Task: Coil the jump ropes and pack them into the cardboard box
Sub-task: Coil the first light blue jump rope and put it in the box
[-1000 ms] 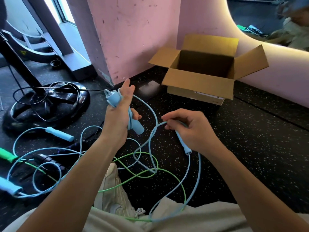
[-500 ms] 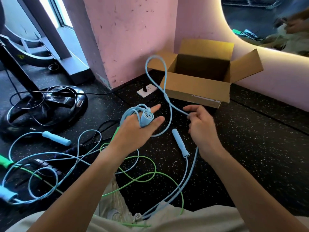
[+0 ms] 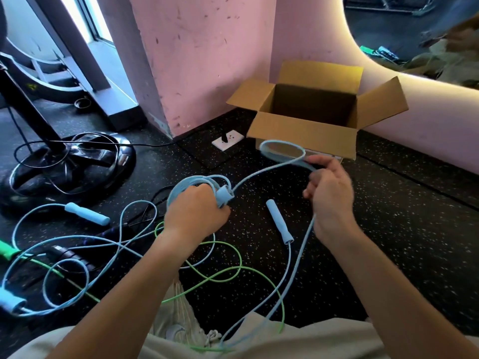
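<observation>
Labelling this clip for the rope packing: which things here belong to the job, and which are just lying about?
Job: blue rope in left hand and right hand; green rope; cardboard box.
Lying about: black fan base; floor socket; black cable.

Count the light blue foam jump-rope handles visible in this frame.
4. One is gripped in the left hand at; one lies on the floor between the hands; one lies at left; one sits at the bottom-left edge. Others may be hidden.
</observation>
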A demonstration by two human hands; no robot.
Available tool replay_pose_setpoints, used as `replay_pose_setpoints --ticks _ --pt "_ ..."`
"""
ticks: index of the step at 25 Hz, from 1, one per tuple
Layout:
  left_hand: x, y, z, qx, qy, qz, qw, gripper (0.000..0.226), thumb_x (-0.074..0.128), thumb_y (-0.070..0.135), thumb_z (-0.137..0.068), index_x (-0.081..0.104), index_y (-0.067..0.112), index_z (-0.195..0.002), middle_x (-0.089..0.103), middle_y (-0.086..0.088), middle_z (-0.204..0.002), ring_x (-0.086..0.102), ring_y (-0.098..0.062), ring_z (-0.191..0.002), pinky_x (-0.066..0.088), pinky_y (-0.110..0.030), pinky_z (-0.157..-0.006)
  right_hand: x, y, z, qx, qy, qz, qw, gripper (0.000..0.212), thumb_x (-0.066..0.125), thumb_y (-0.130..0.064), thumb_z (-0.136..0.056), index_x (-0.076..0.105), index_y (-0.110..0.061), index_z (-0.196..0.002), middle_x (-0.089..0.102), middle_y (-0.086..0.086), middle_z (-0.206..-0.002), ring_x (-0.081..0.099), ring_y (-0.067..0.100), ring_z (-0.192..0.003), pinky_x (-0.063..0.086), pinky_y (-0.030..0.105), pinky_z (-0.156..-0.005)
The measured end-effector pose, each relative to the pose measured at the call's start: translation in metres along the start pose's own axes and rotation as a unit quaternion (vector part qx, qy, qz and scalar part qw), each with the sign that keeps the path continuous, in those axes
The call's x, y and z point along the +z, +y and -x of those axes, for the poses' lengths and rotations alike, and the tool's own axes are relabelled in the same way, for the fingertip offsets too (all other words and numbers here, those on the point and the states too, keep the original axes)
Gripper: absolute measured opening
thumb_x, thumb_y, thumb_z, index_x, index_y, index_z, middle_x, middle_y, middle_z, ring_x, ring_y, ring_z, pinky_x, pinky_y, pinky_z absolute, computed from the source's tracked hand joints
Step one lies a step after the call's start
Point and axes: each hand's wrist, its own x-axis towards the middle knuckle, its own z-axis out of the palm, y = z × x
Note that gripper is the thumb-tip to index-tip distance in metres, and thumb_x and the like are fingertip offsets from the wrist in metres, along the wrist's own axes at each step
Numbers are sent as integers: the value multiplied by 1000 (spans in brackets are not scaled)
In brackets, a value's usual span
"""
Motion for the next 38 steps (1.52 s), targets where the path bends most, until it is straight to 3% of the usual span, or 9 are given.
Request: replay_pose_setpoints --ticks 4,7,12,20,26,29,32,36,38 --pt "-8 -25 -14 -90 -11 43 995 25 68 35 -85 59 16 -70 64 -2 -67 65 -26 -70 53 -37 -62 -32 -8 -26 16 164 34 986 32 36 -8 -101 61 -23 -116 57 -3 -88 42 6 -59 38 25 -58" --pt "-1 -20 -14 -91 -28 134 986 22 71 32 -82 70 12 -71 68 3 -61 66 -20 -66 51 -33 -60 -35 15 -35 16 67 245 967 30 44 -10 -101 58 -27 -122 60 -3 -104 55 9 -75 47 26 -63" --pt "5 3 -5 -64 -76 315 944 17 74 20 -83 67 9 -72 58 5 -55 48 -9 -46 46 -31 -51 -28 59 -32 65 -51 740 668 47 56 -29 -97 46 -17 -141 47 11 -144 38 35 -137 30 57 -112" --pt "-38 -56 -31 -198 135 495 835 15 71 16 -86 60 20 -76 59 -4 -74 43 -10 -45 40 -25 -45 -74 56 -65 237 -17 669 704 38 59 -27 -91 59 -9 -125 58 14 -126 55 34 -116 47 50 -103" --pt "-5 -24 -20 -133 21 324 937 18 75 21 -84 66 12 -71 66 -10 -70 58 -26 -61 54 -41 -61 -39 70 -46 81 -93 698 706 85 73 -22 -85 26 -15 -155 34 14 -154 35 36 -140 36 52 -115" --pt "12 -5 -13 -90 -74 214 970 32 73 27 -83 57 9 -62 54 -1 -53 51 -22 -52 53 -41 -60 -18 51 -27 1 -286 619 731 111 75 -11 -79 1 -27 -161 12 2 -166 22 30 -149 33 49 -118" --pt "21 6 -7 -25 -104 167 980 34 71 27 -87 61 1 -68 52 -1 -52 47 -17 -48 44 -34 -56 -11 23 -11 68 -451 443 772 104 77 -8 -75 22 -37 -158 32 -10 -160 37 15 -143 37 39 -115" --pt "26 10 -2 55 -99 223 968 29 70 42 -85 69 15 -75 65 -3 -62 57 -14 -53 48 -36 -54 9 -5 19 -1 -343 253 905 38 71 -49 -87 68 -24 -116 71 -5 -113 67 8 -105 53 34 -96" --pt "29 8 0 135 -106 67 983 39 51 57 -86 67 21 -84 67 -2 -69 63 -17 -61 55 -38 -57 23 -15 34 53 -319 207 923 68 51 -76 -81 69 -11 -86 74 9 -84 74 17 -80 60 34 -81"
